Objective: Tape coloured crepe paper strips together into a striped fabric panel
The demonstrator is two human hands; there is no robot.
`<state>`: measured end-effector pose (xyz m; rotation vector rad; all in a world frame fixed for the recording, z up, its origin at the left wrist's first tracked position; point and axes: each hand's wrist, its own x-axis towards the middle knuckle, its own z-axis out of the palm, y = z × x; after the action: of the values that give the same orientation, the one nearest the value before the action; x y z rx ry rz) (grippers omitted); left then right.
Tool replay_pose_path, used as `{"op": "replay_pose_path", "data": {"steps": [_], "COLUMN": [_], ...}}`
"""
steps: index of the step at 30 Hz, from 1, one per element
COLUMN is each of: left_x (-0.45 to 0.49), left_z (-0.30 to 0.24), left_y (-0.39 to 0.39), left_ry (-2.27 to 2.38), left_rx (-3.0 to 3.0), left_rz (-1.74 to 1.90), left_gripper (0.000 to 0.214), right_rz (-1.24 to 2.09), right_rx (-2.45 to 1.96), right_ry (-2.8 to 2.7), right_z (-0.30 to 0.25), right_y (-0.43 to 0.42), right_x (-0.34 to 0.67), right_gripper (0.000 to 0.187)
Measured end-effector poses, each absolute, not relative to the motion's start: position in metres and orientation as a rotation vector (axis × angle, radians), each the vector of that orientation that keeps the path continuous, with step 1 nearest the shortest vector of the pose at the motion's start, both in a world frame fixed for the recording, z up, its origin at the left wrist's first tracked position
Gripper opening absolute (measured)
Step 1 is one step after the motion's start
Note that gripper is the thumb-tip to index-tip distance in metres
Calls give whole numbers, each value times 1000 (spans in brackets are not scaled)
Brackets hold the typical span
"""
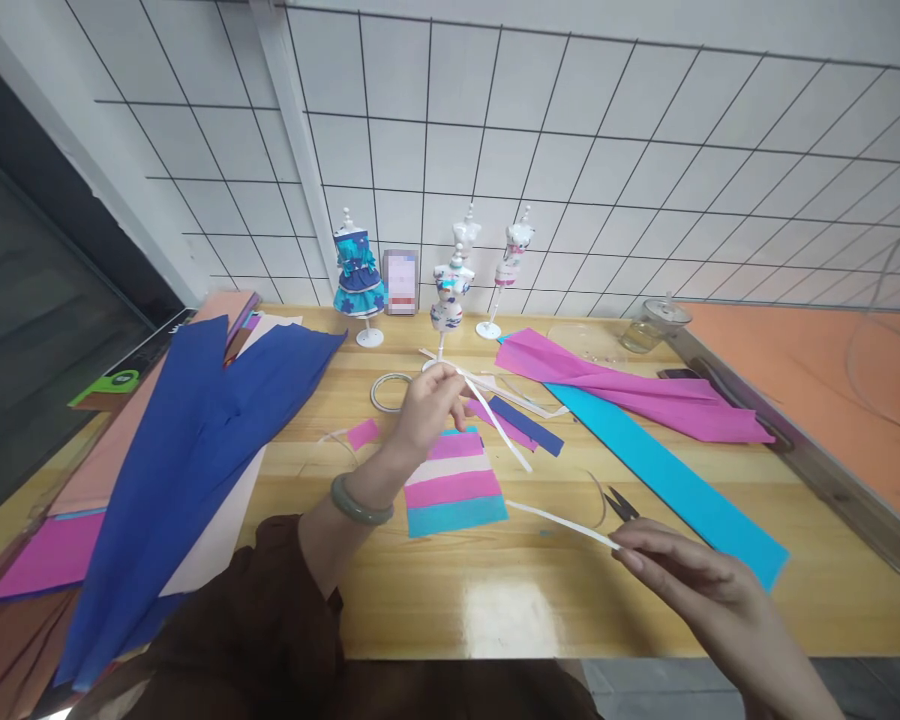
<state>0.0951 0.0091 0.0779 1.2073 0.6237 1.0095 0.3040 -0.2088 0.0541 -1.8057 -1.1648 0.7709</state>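
My left hand [433, 408] is closed in a pinch on a narrow white strip [499, 424], which slants down to the right over the table. At the lower right, my right hand [694, 580] pinches another narrow white strip [562, 523] that points left. The two strips look apart. Beneath and between the hands lies a striped paper panel [454, 490] in pink, pale and turquoise bands. Blue and pink paper strips [526, 425] sit just beyond it. Scissors [621, 504] lie by my right hand, their handles hidden behind it. A tape roll [391, 393] rests left of my left hand.
Dress forms [450, 295] stand along the tiled wall, one wearing a blue dress [358, 275], beside a phone [401, 282]. Large blue paper [195, 440] covers the left side. Pink paper [637, 390] and turquoise paper [667, 480] lie right, near a glass jar [649, 325].
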Motion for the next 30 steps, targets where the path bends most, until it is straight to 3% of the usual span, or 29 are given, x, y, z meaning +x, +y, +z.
{"op": "replay_pose_path", "data": {"steps": [6, 18, 30], "left_x": [77, 73, 75], "left_z": [92, 100, 102], "left_y": [25, 22, 18], "left_ry": [595, 588, 563], "left_rx": [1024, 1020, 1040], "left_rz": [1266, 1245, 1198], "left_gripper": [11, 12, 13], "right_rz": [860, 688, 567], "right_rx": [-1871, -2056, -2337], "right_ry": [-1113, -1479, -1660], "right_z": [48, 35, 18], "right_y": [-190, -120, -89], "right_x": [322, 339, 358], "right_gripper": [27, 38, 21]}}
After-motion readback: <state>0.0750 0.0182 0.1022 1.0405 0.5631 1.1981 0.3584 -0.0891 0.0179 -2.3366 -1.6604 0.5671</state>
